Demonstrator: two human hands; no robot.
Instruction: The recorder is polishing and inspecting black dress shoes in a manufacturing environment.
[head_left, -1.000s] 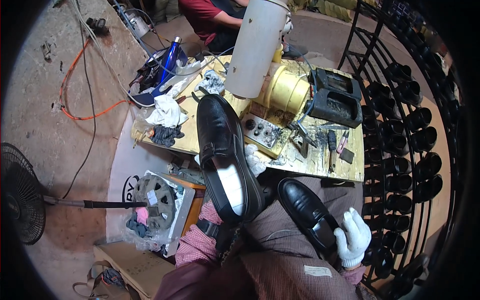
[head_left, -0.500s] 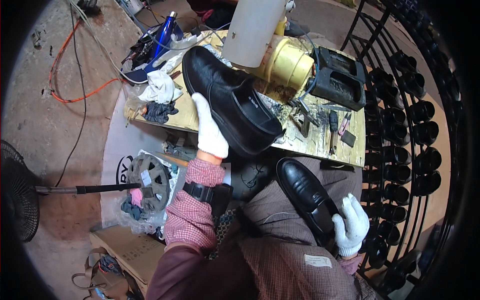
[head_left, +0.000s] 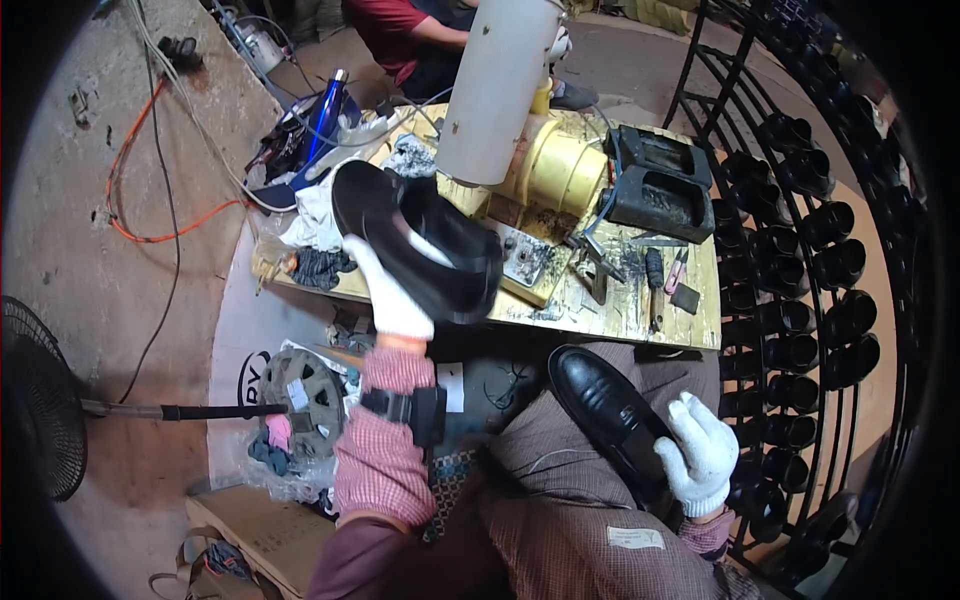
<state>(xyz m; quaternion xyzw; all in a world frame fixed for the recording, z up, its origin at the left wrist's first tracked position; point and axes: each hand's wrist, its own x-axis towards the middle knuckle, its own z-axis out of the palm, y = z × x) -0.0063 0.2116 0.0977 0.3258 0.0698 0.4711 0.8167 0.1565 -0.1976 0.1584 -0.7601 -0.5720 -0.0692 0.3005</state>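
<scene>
My left hand [head_left: 390, 300], in a white glove, grips a black slip-on shoe [head_left: 440, 265] along its side and sole. Motion blurs this shoe, held up over the near left part of the worktable. A second black loafer [head_left: 598, 400] lies on my lap, toe pointing away and to the left. My right hand [head_left: 700, 460], also in a white glove, is beside the loafer's heel end. Its fingers are stretched out and apart, with the thumb near the shoe's opening. Part of the loafer's heel is hidden by that hand.
On the yellow worktable [head_left: 620, 325] stand a grey cylinder [head_left: 500, 90], a yellow pipe fitting [head_left: 565, 165], black trays [head_left: 660, 210] and hand tools. A shoe rack [head_left: 790, 300] lines the right side. A fan [head_left: 40, 400] stands left. Another person [head_left: 395, 40] sits beyond the table.
My left hand has lowered the shoe and brought it left and nearer, tilting it. The view has shifted, so the person beyond the table shows more. My right hand stays by the loafer.
</scene>
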